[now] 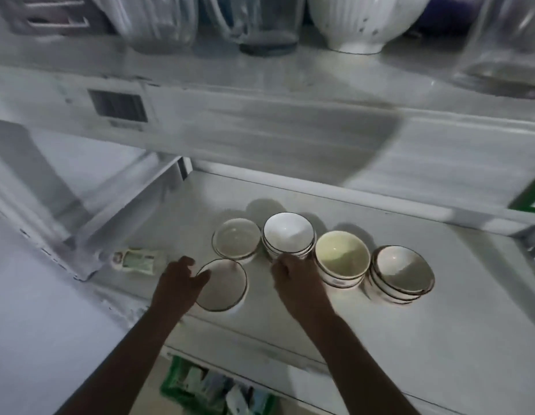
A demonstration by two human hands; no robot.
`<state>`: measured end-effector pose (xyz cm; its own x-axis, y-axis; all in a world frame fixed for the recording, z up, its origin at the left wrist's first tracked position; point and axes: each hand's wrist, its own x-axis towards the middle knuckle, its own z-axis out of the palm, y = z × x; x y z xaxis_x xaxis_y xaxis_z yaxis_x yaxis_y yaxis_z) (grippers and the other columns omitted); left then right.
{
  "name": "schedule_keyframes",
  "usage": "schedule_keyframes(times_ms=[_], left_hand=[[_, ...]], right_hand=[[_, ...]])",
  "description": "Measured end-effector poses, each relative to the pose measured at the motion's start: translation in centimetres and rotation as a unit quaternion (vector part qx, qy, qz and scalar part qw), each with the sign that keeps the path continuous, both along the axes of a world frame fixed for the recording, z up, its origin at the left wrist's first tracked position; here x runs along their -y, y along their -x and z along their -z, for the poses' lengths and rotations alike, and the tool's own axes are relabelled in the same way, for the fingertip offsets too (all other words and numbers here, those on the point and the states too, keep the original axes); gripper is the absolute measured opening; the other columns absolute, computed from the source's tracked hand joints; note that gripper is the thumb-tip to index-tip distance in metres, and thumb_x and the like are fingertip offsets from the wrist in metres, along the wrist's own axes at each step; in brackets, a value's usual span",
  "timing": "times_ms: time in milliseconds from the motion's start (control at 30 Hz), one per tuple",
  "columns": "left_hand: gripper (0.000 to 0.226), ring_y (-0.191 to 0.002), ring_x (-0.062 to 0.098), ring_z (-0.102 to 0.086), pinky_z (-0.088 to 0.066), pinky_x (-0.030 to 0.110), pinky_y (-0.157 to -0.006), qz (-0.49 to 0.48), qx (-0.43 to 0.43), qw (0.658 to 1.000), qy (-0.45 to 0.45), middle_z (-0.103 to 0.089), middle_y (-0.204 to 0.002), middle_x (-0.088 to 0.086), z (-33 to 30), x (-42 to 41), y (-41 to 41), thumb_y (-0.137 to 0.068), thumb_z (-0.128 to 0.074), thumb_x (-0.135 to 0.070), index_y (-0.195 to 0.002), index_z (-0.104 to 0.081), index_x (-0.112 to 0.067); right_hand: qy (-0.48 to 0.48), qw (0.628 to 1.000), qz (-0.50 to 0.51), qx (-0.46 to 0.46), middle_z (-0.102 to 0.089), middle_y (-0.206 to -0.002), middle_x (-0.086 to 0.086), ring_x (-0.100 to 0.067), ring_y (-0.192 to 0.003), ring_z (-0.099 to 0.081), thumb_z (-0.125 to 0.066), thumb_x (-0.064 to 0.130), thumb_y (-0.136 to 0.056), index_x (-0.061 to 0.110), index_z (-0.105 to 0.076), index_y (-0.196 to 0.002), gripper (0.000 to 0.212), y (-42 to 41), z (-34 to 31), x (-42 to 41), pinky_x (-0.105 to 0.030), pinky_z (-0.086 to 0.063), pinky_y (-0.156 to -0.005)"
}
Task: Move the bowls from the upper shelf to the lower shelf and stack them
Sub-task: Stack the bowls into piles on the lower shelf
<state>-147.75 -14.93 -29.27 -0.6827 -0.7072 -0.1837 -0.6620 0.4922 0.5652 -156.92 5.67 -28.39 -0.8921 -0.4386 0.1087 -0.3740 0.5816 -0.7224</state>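
The left hand (179, 283) has its grip on the rim of a single bowl (222, 284) on the lower shelf (439, 324); the right hand (293, 278), grip unclear, touches the white stack (288, 235). Lift straight, then nest it centred

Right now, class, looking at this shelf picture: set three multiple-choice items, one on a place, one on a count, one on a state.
1. Where is the small bottle lying?
A. left of the bowls
B. inside a bowl
C. right of the bowls

2. How many bowl groups stand on the lower shelf?
A. two
B. five
C. eight

3. What is the left hand doing?
A. hanging idle
B. gripping the front bowl
C. holding the bottle

Answers: 1 A, it lies left of them; 2 B, five rims show; 3 B, fingers curl over its rim.
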Motion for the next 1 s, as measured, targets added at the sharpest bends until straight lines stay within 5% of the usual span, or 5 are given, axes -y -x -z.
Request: schedule_keyframes(times_ms=[100,233,533,700,1000], left_hand=[[0.034,-0.097,0.034,-0.067,-0.051,0.037,-0.082,0.031,0.041,0.995,-0.087,-0.068,-0.108,0.023,2.0,1.2,-0.4,-0.089,-0.068,-0.026,-0.114,-0.06,-0.004],[0.031,-0.059,0.028,-0.065,-0.056,0.031,-0.048,0.008,0.005,0.979,-0.205,-0.063,-0.091,0.021,3.9,2.7,-0.7,-0.087,-0.065,-0.003,-0.117,-0.058,-0.002],[0.055,-0.096,0.03,-0.064,-0.046,0.028,-0.07,0.117,-0.009,0.986,-0.123,-0.068,-0.107,0.021,4.3,2.3,-0.1,-0.07,-0.054,-0.03,-0.115,-0.064,0.001],[0.032,-0.087,0.034,-0.068,-0.059,0.047,-0.072,0.143,-0.018,0.978,-0.149,-0.068,-0.103,0.022,4.2,0.4,0.7,-0.083,-0.061,-0.005,-0.114,-0.062,0.002],[0.014,-0.047,0.025,-0.069,-0.058,0.042,-0.046,0.194,-0.091,0.952,-0.217,-0.069,-0.056,0.01,-1.4,-6.8,3.4,-0.082,-0.055,-0.008,-0.079,-0.065,-0.018]], right_hand=[[-0.005,0.976,-0.011,0.217,-0.064,-0.084,-0.009,-0.02,-0.072,-0.058,-0.05,0.039,-0.094,0.017,-0.064,-0.101,0.027,-2.3,3.5,2.9,-0.044,-0.056,-0.077],[0.057,0.937,0.031,0.343,-0.07,-0.094,-0.019,-0.016,-0.044,-0.062,-0.059,0.048,-0.086,0.02,-0.053,-0.123,0.046,-3.7,6.1,5.6,-0.027,-0.05,-0.045],[0.087,0.921,0.12,0.362,-0.064,-0.063,-0.009,-0.016,-0.035,-0.056,-0.058,0.019,-0.082,0.012,-0.058,-0.097,0.016,-3.2,7.1,6.6,-0.024,-0.046,-0.041],[0.06,0.931,0.13,0.335,-0.064,-0.057,-0.006,-0.018,-0.037,-0.057,-0.057,0.014,-0.083,0.006,-0.059,-0.092,0.012,-2.8,6.4,3.7,-0.027,-0.051,-0.042],[0.105,0.928,0.12,0.335,-0.067,-0.058,-0.013,-0.019,-0.041,-0.06,-0.056,0.01,-0.084,0.004,-0.065,-0.098,0.018,-0.8,-0.8,-5.4,-0.023,-0.047,-0.04]])
